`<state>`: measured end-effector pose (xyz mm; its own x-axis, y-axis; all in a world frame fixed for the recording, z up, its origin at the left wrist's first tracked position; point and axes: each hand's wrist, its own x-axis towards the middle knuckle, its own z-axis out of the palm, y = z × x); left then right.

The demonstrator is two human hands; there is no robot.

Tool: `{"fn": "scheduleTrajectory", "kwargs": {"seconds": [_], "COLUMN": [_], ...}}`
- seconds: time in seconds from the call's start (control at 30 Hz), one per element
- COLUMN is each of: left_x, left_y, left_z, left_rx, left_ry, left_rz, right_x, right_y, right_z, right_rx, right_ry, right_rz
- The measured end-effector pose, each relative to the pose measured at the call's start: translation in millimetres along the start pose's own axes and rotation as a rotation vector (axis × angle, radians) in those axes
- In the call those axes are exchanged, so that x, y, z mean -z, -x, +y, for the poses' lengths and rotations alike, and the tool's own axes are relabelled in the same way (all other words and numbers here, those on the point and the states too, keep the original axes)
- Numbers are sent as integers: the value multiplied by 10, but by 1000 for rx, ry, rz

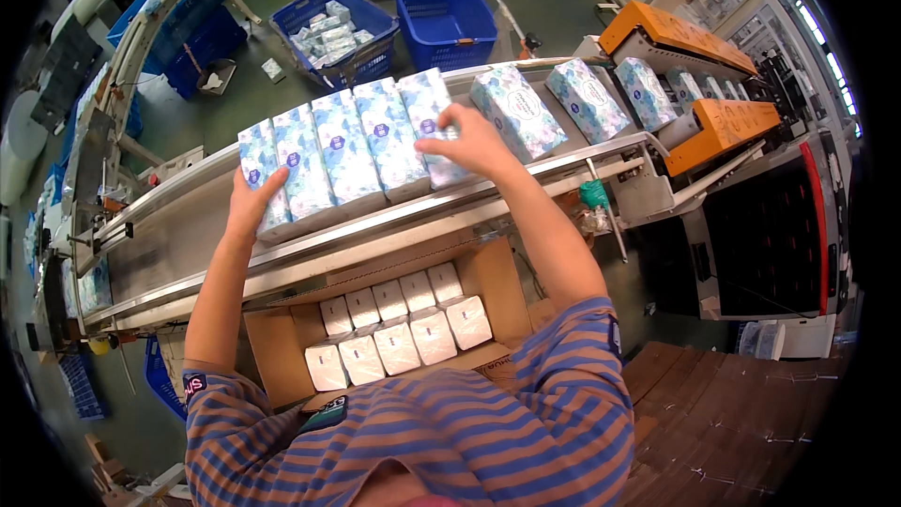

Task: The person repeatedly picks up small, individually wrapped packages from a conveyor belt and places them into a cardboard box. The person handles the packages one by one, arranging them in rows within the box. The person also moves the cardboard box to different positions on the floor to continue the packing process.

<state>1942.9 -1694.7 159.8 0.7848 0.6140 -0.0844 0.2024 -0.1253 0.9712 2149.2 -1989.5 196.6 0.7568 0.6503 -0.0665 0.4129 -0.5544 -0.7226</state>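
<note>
Several floral blue-and-white tissue packs (pixel 349 148) stand side by side in a tight row on the conveyor, between my two hands. My left hand (pixel 251 202) grips the row's left end, its thumb over the front of the outermost pack and its other fingers mostly hidden along the side. At the right end, my right hand (pixel 472 143) has thumb and forefinger curved onto the last tissue pack (pixel 424 99), which leans slightly. Below the belt, near my body, an open cardboard box (pixel 511 296) holds white-ended packs (pixel 378 357) in two rows.
More tissue packs (pixel 518 113) stand spaced along the conveyor (pixel 169 235) to the right, coming from an orange-covered machine (pixel 680 33). Beyond the belt are a blue basket of packs (pixel 333 38) and another blue basket (pixel 446 19). Stacked brown cardboard (pixel 713 413) lies at lower right.
</note>
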Motion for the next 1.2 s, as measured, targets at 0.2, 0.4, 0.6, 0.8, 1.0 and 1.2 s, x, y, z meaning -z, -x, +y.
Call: {"fn": "scheduleTrajectory", "kwargs": {"seconds": [0.2,0.4,0.6,0.8,1.0,1.2], "left_x": [39,417,210,-14,-10,-117], "left_y": [5,990,2856,2437,1502,1595], "left_z": [102,317,-350,-260,-93,-25], "left_rx": [4,-272,-176,-118,195,360], "left_ry": [150,141,43,-925,-826,-788], "left_rz": [-70,131,192,-506,-936,-969], "right_x": [-248,-129,-714,-847,-482,-485], "right_y": [-282,641,2506,2241,1227,1416], "right_z": [-36,-379,71,10,65,99], "right_rx": [-21,411,248,150,-25,73], "right_ry": [-375,-438,-343,338,332,445], "right_rz": [60,302,201,-375,-957,-904]}}
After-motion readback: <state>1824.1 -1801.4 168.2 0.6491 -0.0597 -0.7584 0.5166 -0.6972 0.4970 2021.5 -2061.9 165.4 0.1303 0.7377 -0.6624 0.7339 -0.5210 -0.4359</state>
